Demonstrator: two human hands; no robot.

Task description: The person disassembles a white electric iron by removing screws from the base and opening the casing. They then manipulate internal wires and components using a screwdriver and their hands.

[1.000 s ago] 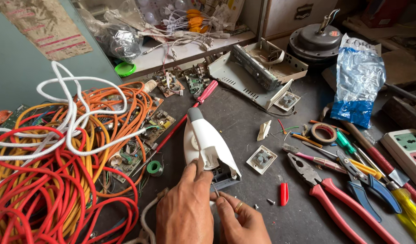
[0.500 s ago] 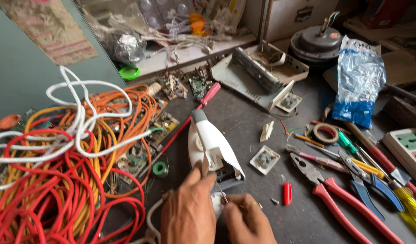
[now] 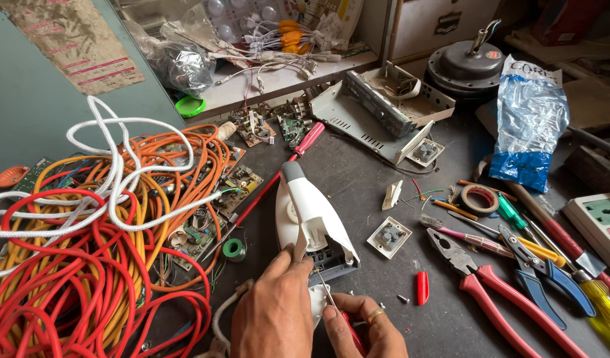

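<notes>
A white clothes iron with a grey tip lies on the dark workbench, its rear end opened near me. My left hand rests on the iron's rear, thumb and fingers pressing the casing. My right hand grips a thin screwdriver with a red handle, its metal shaft angled up into the open rear of the iron. A white cord curls out from under my left hand.
Tangled red, orange and white cables fill the left. Red-handled pliers, blue pliers, tape roll and screwdrivers lie right. A switch module, a long red screwdriver, circuit boards, a metal chassis and a blue bag sit behind.
Both hands stay at the iron's rear. The right hand has shifted slightly, and the screwdriver shaft now points into the opened end. The view has drifted a little.
</notes>
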